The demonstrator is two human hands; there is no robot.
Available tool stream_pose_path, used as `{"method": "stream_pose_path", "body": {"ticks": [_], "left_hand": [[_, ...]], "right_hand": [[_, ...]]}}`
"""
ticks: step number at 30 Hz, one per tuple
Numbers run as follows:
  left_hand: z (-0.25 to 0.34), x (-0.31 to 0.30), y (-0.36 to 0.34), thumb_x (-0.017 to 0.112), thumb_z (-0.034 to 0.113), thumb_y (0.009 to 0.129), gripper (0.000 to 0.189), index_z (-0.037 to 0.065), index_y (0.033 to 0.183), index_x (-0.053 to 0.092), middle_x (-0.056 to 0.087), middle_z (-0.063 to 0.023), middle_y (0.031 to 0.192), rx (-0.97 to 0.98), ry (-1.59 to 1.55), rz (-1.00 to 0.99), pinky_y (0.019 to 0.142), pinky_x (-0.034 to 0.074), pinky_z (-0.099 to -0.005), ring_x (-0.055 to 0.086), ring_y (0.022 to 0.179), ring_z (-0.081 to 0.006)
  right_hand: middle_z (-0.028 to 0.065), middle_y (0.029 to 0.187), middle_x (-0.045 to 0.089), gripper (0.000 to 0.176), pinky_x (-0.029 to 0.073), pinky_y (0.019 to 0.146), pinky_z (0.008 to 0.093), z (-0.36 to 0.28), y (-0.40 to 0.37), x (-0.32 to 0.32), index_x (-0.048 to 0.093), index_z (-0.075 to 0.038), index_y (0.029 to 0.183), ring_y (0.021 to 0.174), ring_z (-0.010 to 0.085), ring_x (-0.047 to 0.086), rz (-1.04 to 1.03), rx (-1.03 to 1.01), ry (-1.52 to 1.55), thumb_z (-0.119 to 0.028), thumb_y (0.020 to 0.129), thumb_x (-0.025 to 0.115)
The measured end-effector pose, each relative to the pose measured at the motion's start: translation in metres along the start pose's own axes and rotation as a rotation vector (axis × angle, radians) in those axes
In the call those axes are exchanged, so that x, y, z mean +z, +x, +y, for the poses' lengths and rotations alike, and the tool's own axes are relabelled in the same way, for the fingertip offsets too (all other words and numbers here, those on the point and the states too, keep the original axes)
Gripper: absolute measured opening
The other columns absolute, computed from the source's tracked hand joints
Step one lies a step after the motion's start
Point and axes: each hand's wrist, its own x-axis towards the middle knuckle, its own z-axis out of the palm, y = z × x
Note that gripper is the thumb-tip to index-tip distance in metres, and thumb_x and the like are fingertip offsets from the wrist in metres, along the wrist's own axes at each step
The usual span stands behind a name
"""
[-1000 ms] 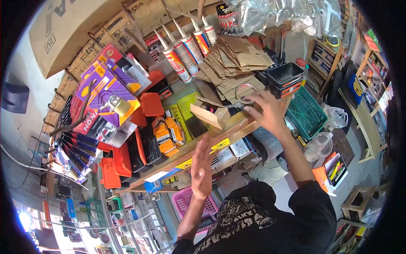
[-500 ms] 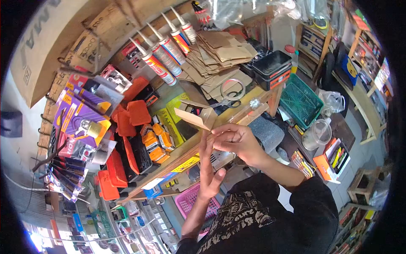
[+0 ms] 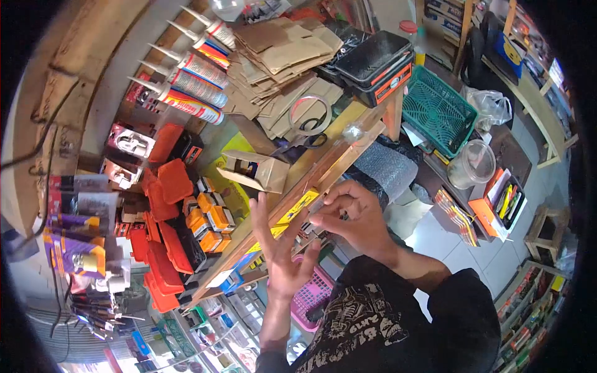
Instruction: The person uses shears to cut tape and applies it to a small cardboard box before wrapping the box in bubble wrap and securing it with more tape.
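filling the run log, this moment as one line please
left hand open, fingers spread | right hand pinched near left fingers, contents unclear | both before counter | cardboard box beyond

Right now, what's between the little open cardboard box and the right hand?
In the head view, the counter's wooden edge with its yellow sticker lies between the cardboard box and the right hand.

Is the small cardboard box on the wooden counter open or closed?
Open. The small cardboard box has its end flaps folded outward, and the dark inside shows.

Contents of right hand [image 3: 357,219] too small to tell; pink basket [image 3: 311,296] half-hidden
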Motion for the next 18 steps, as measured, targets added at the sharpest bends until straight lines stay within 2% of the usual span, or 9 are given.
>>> {"method": "stream_pose_path", "body": {"ticks": [2, 3, 7, 9, 10, 12, 13, 15, 18], "left_hand": [[-0.002, 0.002, 0.004, 0.073, 0.027, 0.092, 0.050, 0.003, 0.135, 0.068, 0.023, -0.0285, 0.170, -0.044, 0.008, 0.053, 0.126, 0.016, -0.0603, 0.016, 0.159, -0.0478], [-0.004, 0.010, 0.008, 0.074, 0.024, 0.092, 0.044, 0.002, 0.129, 0.067, 0.032, -0.0251, 0.167, -0.115, -0.167, 0.181, 0.125, 0.022, -0.0570, 0.026, 0.157, -0.0444], [-0.039, -0.012, 0.025, 0.070, 0.019, 0.096, 0.034, 0.002, 0.126, 0.066, 0.038, -0.0214, 0.164, -0.164, -0.126, 0.359, 0.121, 0.030, -0.0518, 0.036, 0.151, -0.0355], [-0.057, -0.026, 0.044, 0.064, 0.016, 0.102, 0.038, 0.001, 0.136, 0.059, 0.060, -0.0194, 0.143, -0.187, -0.097, 0.528, 0.111, 0.044, -0.0384, 0.057, 0.132, -0.0258], [-0.069, -0.038, 0.055, 0.064, 0.016, 0.102, 0.038, 0.001, 0.136, 0.059, 0.060, -0.0194, 0.143, -0.187, -0.091, 0.530, 0.111, 0.044, -0.0384, 0.057, 0.132, -0.0258], [-0.093, -0.063, 0.076, 0.068, 0.020, 0.102, 0.039, 0.001, 0.134, 0.059, 0.069, -0.0118, 0.125, -0.399, -0.098, 0.387, 0.098, 0.049, -0.0328, 0.064, 0.115, -0.0175], [-0.103, -0.073, 0.089, 0.068, 0.020, 0.102, 0.039, 0.001, 0.134, 0.059, 0.069, -0.0118, 0.125, -0.401, -0.095, 0.393, 0.098, 0.049, -0.0328, 0.064, 0.115, -0.0175], [-0.120, -0.085, 0.115, 0.073, 0.024, 0.099, 0.043, 0.002, 0.134, 0.060, 0.072, -0.0044, 0.111, -0.461, -0.047, 0.137, 0.090, 0.050, -0.0316, 0.065, 0.102, -0.0132], [-0.117, -0.092, 0.145, 0.076, 0.023, 0.097, 0.042, 0.004, 0.131, 0.060, 0.073, -0.0025, 0.110, -0.681, -0.114, -0.037, 0.085, 0.052, -0.0311, 0.067, 0.099, -0.0129]], "right_hand": [[0.0105, 0.100, 0.072, 0.034, 0.059, 0.084, 0.0281, 0.007, -0.001, -0.006, 0.056, -0.002, 0.111, 0.100, 0.0144, 0.073, 0.007, 0.017, -0.008, 0.008, 0.088, 0.079], [0.0099, 0.101, 0.072, 0.034, 0.058, 0.083, 0.0275, 0.015, 0.001, -0.009, 0.056, -0.002, 0.112, 0.098, 0.0134, 0.072, 0.014, -0.035, -0.029, 0.007, 0.089, 0.079], [0.0068, 0.101, 0.070, 0.034, 0.054, 0.085, 0.0266, 0.018, 0.009, -0.016, 0.057, -0.003, 0.113, 0.096, 0.0112, 0.070, 0.020, -0.129, -0.186, 0.006, 0.089, 0.079], [0.0072, 0.104, 0.070, 0.035, 0.054, 0.087, 0.0279, 0.021, 0.013, -0.015, 0.057, -0.003, 0.114, 0.098, 0.0117, 0.069, -0.009, -0.164, -0.249, 0.003, 0.089, 0.081], [0.0075, 0.106, 0.069, 0.037, 0.053, 0.089, 0.0292, 0.022, 0.016, -0.014, 0.058, -0.004, 0.116, 0.100, 0.0122, 0.068, -0.034, -0.210, -0.320, -0.001, 0.088, 0.082], [0.0095, 0.107, 0.068, 0.037, 0.053, 0.091, 0.0340, 0.021, 0.023, -0.003, 0.059, -0.004, 0.116, 0.103, 0.0171, 0.068, -0.047, -0.315, -0.399, -0.008, 0.088, 0.084], [0.0114, 0.108, 0.068, 0.038, 0.052, 0.093, 0.0388, 0.020, 0.027, 0.003, 0.061, -0.004, 0.116, 0.106, 0.0219, 0.068, -0.056, -0.423, -0.482, -0.014, 0.088, 0.085], [0.0139, 0.114, 0.065, 0.040, 0.050, 0.098, 0.0410, 0.026, 0.039, 0.013, 0.060, -0.005, 0.119, 0.113, 0.0261, 0.064, -0.082, -0.518, -0.538, -0.016, 0.088, 0.084], [0.0176, 0.125, 0.058, 0.047, 0.042, 0.108, 0.0454, 0.037, 0.052, 0.026, 0.058, -0.006, 0.125, 0.126, 0.0346, 0.054, -0.128, -0.622, -0.583, -0.018, 0.088, 0.084]]}}
